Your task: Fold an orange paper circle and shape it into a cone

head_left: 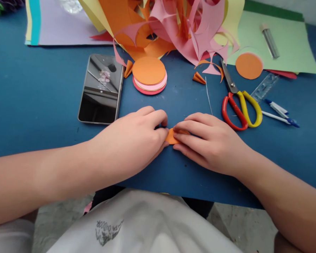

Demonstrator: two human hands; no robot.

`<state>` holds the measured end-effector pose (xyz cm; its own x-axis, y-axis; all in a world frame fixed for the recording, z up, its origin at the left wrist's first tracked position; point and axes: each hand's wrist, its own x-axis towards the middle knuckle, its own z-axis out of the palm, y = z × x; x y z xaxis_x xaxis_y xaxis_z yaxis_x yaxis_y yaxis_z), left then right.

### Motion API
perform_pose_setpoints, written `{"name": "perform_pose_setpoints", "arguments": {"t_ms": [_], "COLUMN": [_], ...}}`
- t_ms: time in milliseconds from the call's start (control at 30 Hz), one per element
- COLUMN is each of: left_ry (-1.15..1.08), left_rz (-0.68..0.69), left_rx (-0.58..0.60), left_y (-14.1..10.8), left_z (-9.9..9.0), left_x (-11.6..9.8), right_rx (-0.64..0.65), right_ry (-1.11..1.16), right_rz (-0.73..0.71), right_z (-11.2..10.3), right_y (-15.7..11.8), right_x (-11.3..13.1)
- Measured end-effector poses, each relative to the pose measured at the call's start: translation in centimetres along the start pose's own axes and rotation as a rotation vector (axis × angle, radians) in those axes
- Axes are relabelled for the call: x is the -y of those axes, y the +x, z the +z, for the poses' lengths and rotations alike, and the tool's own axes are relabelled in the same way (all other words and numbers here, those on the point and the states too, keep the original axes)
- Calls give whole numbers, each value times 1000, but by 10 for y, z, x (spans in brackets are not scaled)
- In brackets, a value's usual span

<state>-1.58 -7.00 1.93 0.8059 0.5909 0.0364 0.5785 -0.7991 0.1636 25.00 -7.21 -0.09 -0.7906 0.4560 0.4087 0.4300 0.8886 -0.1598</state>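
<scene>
Near the front edge of the blue surface (184,177), we pinched the orange paper (171,137) with left hand (147,131) and right hand (209,140), apparently mid-fold, which seemed to call for even pressure next.

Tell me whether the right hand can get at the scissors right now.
Probably yes: nothing visible blocks the way from the right hand to the scissors, though it would first have to release the orange piece.
</scene>
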Motion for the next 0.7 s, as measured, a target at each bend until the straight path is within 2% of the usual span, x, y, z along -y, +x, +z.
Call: {"name": "perform_pose_setpoints", "arguments": {"t_ms": [300,700], "left_ry": [-13,2], "left_rz": [-7,8], "left_rx": [-13,-16], "left_y": [1,3], "left_z": [0,-1], "left_x": [-2,-2], "right_rx": [-41,-25], "right_ry": [-6,-20], "right_rz": [20,46], "right_z": [4,3], "right_y": [0,1], "right_x": [3,6]}}
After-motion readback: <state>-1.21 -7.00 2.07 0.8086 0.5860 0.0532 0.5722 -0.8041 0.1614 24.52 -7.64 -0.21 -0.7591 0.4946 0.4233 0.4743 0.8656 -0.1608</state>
